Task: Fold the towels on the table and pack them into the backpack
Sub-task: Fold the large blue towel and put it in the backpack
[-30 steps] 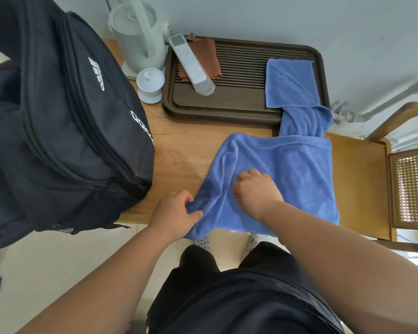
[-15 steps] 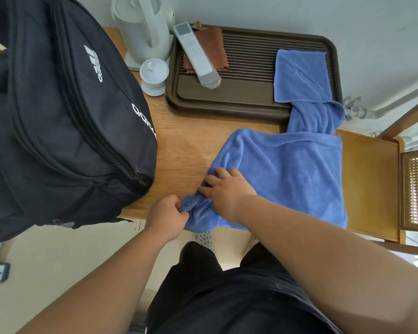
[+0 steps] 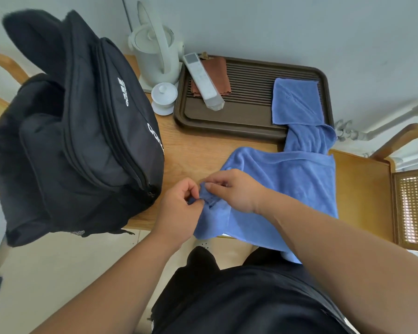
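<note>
Closer: left hand [image 3: 179, 209], right hand [image 3: 238, 191]; fingers of both pinch towel [image 3: 290, 186] corner. White backpack [image 3: 82, 145] lettering partly legible.

Open passage on bare light wood bench [image 3: 191, 153], between large black fabric backpack [image 3: 82, 141] at left and spread blue terry towel [image 3: 287, 184] at right. Blocked behind by dark brown slatted rectangular tray [image 3: 227, 131], white lidded cup [image 3: 164, 96] and white plastic kettle [image 3: 155, 56]. Free also over tan wooden chair seat [image 3: 362, 189], right of towel.
</note>
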A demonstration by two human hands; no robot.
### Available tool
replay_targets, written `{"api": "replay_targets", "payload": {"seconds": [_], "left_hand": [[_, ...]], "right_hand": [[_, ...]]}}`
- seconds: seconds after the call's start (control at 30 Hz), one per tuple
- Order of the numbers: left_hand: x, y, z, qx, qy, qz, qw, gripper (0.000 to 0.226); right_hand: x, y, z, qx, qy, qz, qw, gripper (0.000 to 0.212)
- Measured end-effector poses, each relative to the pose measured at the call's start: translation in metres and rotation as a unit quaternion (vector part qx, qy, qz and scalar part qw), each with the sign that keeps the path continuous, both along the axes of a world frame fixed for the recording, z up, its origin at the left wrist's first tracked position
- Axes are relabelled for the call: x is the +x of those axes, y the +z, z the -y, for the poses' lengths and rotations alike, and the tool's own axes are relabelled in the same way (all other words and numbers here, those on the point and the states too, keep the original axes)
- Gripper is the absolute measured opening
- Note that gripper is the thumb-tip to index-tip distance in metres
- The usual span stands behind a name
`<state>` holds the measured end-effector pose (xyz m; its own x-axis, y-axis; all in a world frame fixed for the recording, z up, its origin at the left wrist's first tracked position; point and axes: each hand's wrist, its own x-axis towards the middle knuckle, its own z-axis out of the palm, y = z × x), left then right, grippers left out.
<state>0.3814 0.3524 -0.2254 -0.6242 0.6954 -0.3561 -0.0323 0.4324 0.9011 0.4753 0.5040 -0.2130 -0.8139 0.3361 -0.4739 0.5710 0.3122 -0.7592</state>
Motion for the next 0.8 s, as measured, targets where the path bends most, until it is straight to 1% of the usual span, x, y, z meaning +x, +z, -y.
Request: {"api": "replay_targets", "payload": {"seconds": [0.07, 0.13, 0.23, 0.27, 0.33, 0.37, 0.4, 0.47, 0.5, 0.53, 0.57, 0.6, 0.63, 0.67, 0.7, 0.73, 0.77, 0.8], "left_hand": [[0.0, 0.007, -0.004, 0.012, -0.008, 0.014, 1.0, 0.034], [0.002, 0.013, -0.009, 0.02, -0.013, 0.021, 0.999, 0.035], [0.006, 0.016, -0.013, 0.018, -0.021, 0.036, 0.999, 0.032], [0.008, 0.015, -0.014, 0.014, -0.027, 0.035, 0.999, 0.027], [0.013, 0.01, -0.016, -0.022, -0.046, 0.006, 0.999, 0.018], [0.015, 0.006, -0.017, -0.054, -0.057, -0.021, 0.997, 0.014], [0.018, 0.002, -0.017, -0.089, -0.07, -0.052, 0.992, 0.011], [0.024, -0.007, -0.015, -0.148, -0.104, -0.109, 0.977, 0.012], [0.029, -0.012, -0.014, -0.17, -0.12, -0.13, 0.969, 0.015], [0.035, -0.016, -0.012, -0.19, -0.131, -0.149, 0.962, 0.016], [0.041, -0.022, -0.009, -0.21, -0.138, -0.164, 0.954, 0.017], [0.047, -0.026, -0.006, -0.226, -0.142, -0.175, 0.948, 0.017], [0.054, -0.031, -0.002, -0.236, -0.144, -0.181, 0.944, 0.016], [0.06, -0.034, 0.002, -0.24, -0.144, -0.183, 0.942, 0.014], [0.066, -0.038, 0.006, -0.239, -0.141, -0.185, 0.943, 0.014], [0.071, -0.04, 0.01, -0.236, -0.139, -0.19, 0.943, 0.015], [0.076, -0.043, 0.014, -0.233, -0.133, -0.2, 0.942, 0.018], [0.08, -0.044, 0.017, -0.233, -0.126, -0.214, 0.94, 0.021]], "right_hand": [[0.006, 0.008, -0.01, -0.008, -0.005, 0.0, 1.0, 0.016], [0.014, 0.016, -0.017, -0.021, 0.005, 0.004, 1.0, 0.004], [0.025, 0.022, -0.021, -0.004, -0.004, -0.021, 1.0, 0.004], [0.029, 0.022, -0.022, 0.004, -0.019, -0.037, 0.999, 0.008], [0.036, 0.017, -0.025, 0.027, -0.038, -0.06, 0.997, 0.014], [0.04, 0.013, -0.027, 0.057, -0.015, -0.066, 0.996, 0.013], [0.045, 0.007, -0.029, 0.103, 0.037, -0.068, 0.992, 0.011], [0.055, -0.007, -0.029, 0.193, 0.157, -0.039, 0.968, 0.011], [0.06, -0.014, -0.029, 0.212, 0.2, -0.008, 0.957, 0.015], [0.062, -0.018, -0.028, 0.212, 0.227, 0.036, 0.95, 0.023], [0.062, -0.021, -0.029, 0.21, 0.256, 0.098, 0.939, 0.034], [0.061, -0.025, -0.03, 0.212, 0.3, 0.152, 0.918, 0.041], [0.057, -0.028, -0.031, 0.231, 0.352, 0.188, 0.887, 0.038], [0.052, -0.029, -0.03, 0.265, 0.39, 0.184, 0.863, 0.027], [0.046, -0.029, -0.028, 0.305, 0.405, 0.172, 0.844, 0.015], [0.042, -0.032, -0.026, 0.343, 0.389, 0.138, 0.844, 0.013], [0.037, -0.035, -0.025, 0.366, 0.351, 0.094, 0.857, 0.016], [0.031, -0.04, -0.023, 0.375, 0.316, 0.057, 0.869, 0.024]]}}
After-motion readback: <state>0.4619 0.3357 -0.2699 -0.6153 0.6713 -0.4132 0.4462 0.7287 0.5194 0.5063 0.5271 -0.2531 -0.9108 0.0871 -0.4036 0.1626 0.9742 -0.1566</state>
